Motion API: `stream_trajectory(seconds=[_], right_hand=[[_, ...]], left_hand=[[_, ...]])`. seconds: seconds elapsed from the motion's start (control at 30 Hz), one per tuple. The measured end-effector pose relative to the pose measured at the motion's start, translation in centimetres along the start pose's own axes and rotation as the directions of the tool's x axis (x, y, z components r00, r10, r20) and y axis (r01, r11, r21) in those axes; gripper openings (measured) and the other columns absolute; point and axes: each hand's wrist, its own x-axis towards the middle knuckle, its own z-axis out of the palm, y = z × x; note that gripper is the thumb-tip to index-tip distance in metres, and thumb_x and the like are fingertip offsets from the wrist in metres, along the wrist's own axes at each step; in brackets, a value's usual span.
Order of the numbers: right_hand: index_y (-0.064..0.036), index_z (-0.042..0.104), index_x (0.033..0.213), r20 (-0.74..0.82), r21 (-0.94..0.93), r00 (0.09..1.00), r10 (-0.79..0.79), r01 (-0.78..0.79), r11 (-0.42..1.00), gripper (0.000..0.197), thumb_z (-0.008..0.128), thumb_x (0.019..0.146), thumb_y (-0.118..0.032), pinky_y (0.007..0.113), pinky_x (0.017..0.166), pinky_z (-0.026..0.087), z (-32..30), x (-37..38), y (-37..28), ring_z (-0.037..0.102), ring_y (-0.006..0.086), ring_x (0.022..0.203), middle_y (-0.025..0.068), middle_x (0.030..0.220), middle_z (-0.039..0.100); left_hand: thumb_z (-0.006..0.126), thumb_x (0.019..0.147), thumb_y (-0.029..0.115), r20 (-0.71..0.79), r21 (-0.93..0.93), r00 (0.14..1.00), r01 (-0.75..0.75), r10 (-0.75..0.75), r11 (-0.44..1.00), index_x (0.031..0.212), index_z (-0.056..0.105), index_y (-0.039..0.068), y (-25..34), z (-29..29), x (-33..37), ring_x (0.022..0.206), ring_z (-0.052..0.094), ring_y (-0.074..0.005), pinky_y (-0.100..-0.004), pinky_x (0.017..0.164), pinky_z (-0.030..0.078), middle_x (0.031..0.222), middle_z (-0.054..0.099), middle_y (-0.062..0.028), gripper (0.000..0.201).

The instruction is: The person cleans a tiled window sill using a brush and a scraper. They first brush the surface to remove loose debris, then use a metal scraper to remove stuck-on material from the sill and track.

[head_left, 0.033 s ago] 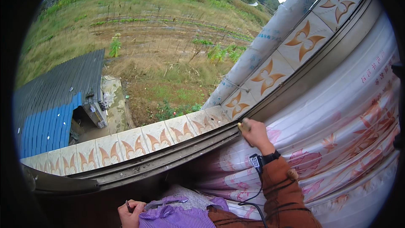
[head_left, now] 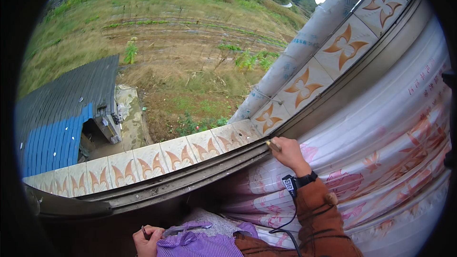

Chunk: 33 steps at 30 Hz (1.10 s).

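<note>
My right hand is closed around a small yellowish, stick-like thing, mostly hidden by the fingers. Its tip sits by the corner where the dark metal window track meets the upright frame. Low in the view, my left hand is closed, with a thin dark stick-like thing between thumb and fingers. Beside it, a purple checked cloth touches or nearly touches that hand; whether the fingers grip it I cannot tell.
A tiled ledge runs outside the track, and a plastic-wrapped pipe rises at its right end. A white and pink curtain hangs close to my right arm. A cable trails from my wrist. Below outside stands a shed roof.
My right hand has shifted slightly at the corner, and the yellowish thing has tilted and drawn a little down from the track's end. The left hand has not visibly moved.
</note>
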Motion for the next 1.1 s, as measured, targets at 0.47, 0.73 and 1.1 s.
stream_trajectory(seconds=[0.47,0.73,1.1], right_hand=[[-0.0121,0.065,0.081,0.115,-0.115,0.984,-0.135,0.148,0.982,0.003,0.064,0.079,-0.012,0.047,0.066,0.051,0.0,0.6,0.5,0.065,0.0354,0.077,0.01,0.079,0.064],[-0.0105,0.064,0.085,-0.107,0.239,0.993,0.058,-0.031,0.971,0.018,0.077,0.074,-0.012,0.042,0.065,0.051,2.5,1.1,-0.2,0.064,0.0331,0.075,0.01,0.082,0.063],[-0.006,0.056,0.074,-0.339,0.704,0.892,0.3,0.029,0.71,0.021,0.076,0.079,-0.002,0.024,0.065,0.049,1.6,0.4,-0.2,0.055,0.0054,0.069,-0.0016,0.073,0.059]], left_hand=[[0.063,0.09,0.001,-0.036,0.006,0.999,0.032,-0.032,0.999,0.083,0.07,-0.008,0.0,-0.2,-0.4,0.059,0.06,-0.0123,-0.0256,0.057,0.046,0.069,0.062,-0.0078,0.013],[0.064,0.089,0.001,-0.071,-0.023,0.997,0.039,-0.041,0.999,0.082,0.07,-0.008,-0.1,-0.6,-0.6,0.059,0.06,-0.0122,-0.0257,0.058,0.046,0.069,0.062,-0.0074,0.012],[0.065,0.088,0.001,-0.006,0.068,1.0,0.015,-0.015,0.998,0.082,0.071,-0.006,0.7,0.3,0.6,0.061,0.062,-0.0125,-0.0256,0.059,0.048,0.071,0.065,-0.008,0.012]])
